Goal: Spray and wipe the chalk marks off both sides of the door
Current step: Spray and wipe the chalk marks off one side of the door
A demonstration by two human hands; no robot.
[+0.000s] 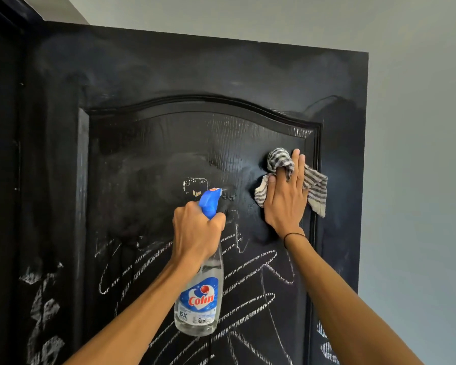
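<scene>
A black panelled door [169, 75] fills the view. Its upper part looks wet and smeared. White chalk marks [250, 272] cover the lower panel, and more chalk sits on the left stile [44, 306]. My left hand [195, 233] grips the neck of a clear spray bottle [199, 304] with a blue trigger head [209, 201], nozzle pointing at the door. My right hand [284, 198] lies flat against the panel's right side, pressing a grey-and-white striped cloth [313, 185] onto the surface.
A pale grey wall [419, 154] lies to the right of the door's free edge. The dark door frame [0, 154] runs down the left. A scuffed rectangular patch [194, 185] marks the panel near the nozzle.
</scene>
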